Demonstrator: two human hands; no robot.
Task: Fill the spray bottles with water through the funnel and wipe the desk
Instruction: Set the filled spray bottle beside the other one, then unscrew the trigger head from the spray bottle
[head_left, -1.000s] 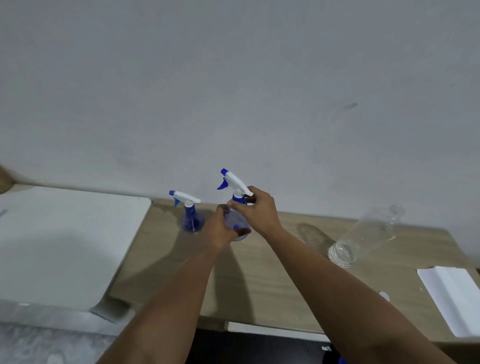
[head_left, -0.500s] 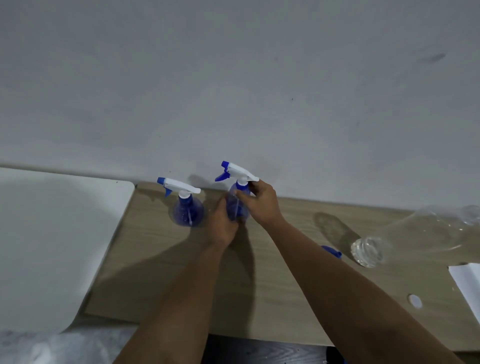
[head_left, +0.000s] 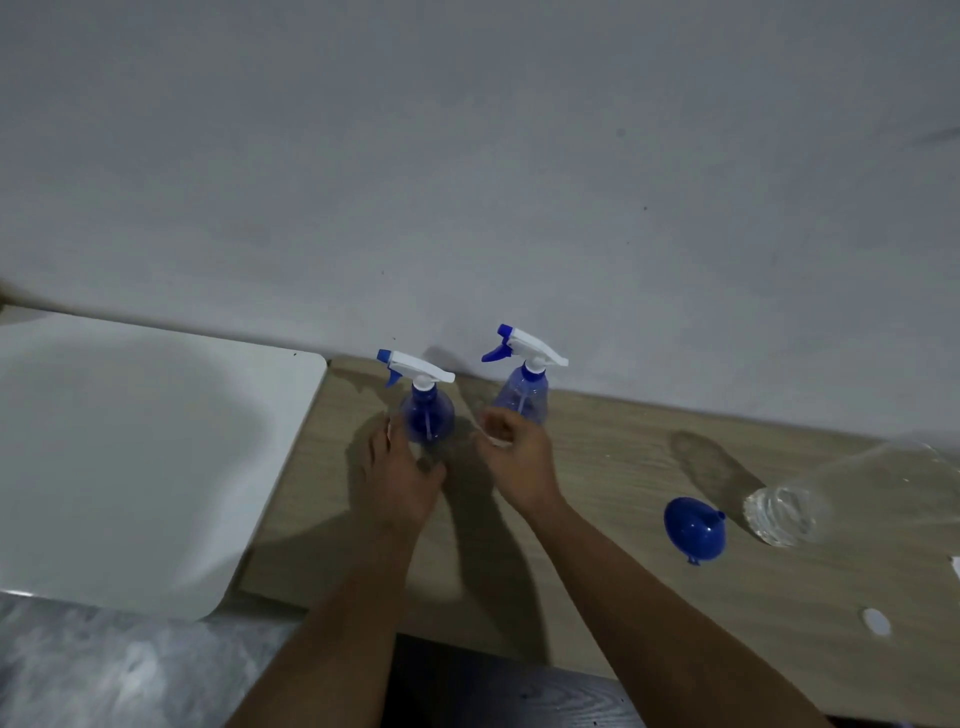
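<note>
Hands (head_left: 457, 467) near spray bottles (head_left: 427, 410) | clear bottle (head_left: 852, 493) cut off right

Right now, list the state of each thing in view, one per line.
Left spray bottle: upright, trigger head on.
Right spray bottle: upright, trigger head on, not held.
Funnel: lying on the desk.
Clear bottle: on its side, uncapped.
White cap: loose on the desk.
Left hand: open beside the left bottle.
Right hand: loosely curled, empty.

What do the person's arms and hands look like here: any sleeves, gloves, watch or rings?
Both forearms are bare as far as the frame shows: no sleeves visible. The left hand and right hand wear no gloves. No watch, bracelet or ring shows on either wrist or on the visible fingers.
</note>
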